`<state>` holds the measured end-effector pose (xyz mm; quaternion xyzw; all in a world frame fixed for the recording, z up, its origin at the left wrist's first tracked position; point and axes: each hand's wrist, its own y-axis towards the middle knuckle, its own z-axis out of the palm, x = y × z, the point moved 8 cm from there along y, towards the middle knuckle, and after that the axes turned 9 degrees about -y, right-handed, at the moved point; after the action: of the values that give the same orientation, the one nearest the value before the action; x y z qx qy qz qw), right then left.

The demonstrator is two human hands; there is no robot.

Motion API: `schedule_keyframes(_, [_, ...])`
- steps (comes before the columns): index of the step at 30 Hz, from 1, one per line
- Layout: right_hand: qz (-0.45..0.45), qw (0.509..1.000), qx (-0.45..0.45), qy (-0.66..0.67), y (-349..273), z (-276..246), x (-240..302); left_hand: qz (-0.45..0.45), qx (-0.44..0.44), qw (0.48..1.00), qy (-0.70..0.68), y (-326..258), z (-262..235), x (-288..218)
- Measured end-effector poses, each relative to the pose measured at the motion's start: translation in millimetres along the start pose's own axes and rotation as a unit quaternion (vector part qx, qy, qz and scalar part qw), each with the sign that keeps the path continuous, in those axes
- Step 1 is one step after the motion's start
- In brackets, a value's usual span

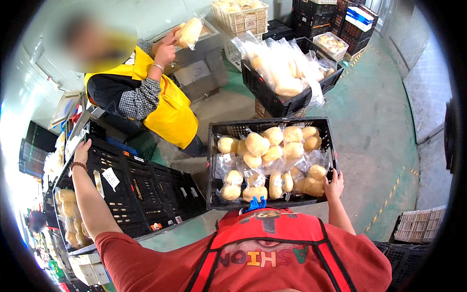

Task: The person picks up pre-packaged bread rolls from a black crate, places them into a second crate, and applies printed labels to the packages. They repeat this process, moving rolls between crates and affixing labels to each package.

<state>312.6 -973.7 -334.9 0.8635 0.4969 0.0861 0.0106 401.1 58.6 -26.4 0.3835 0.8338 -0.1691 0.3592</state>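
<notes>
In front of my body is a black plastic crate (214, 146) filled with clear bags of pale yellow, potato-like vegetables (257, 144). Some bags carry white labels. My right hand (334, 185) grips the right side of this crate near its front corner. My left arm reaches far out to the left, where my left hand (81, 152) is hooked over the upper edge of a stack of black crates (151, 190). Part of its fingers is hidden by that edge. Bracelet beads circle my left wrist.
A person in a yellow vest (170, 112) stands at the far left, holding a bagged vegetable (189, 33). Beyond my crate, another black crate (272, 104) holds more clear bags. Cream crates (241, 19) and black crates (311, 14) are stacked at the back.
</notes>
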Motion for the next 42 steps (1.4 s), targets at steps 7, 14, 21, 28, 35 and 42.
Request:
schedule_keyframes(7, [0.023,0.999,0.024,-0.004,-0.7,1.7,2.5,0.003,0.077,0.996,-0.054,28.2,-5.8,34.4])
schedule_keyframes(14, [0.025,0.996,0.063,-0.054,-8.1,-17.0,17.6,0.016,0.027,0.999,-0.005,1.5,7.0,-0.3])
schedule_keyframes(21, [0.026,0.995,0.072,-0.059,-7.0,-11.4,18.0,0.018,0.067,0.995,-0.074,3.5,6.8,6.1])
schedule_keyframes(28, [0.034,0.998,0.043,-0.040,-6.7,-5.5,8.8,0.021,0.068,0.993,-0.098,-8.4,16.1,-8.9])
schedule_keyframes(35, [0.028,0.999,0.035,-0.010,-4.2,6.0,-3.2,0.043,-0.004,0.999,0.015,5.1,5.8,-1.7])
schedule_keyframes(42, [0.020,0.999,0.025,-0.005,-7.0,5.1,-10.2,0.046,0.022,0.998,-0.044,-5.7,24.3,-17.8])
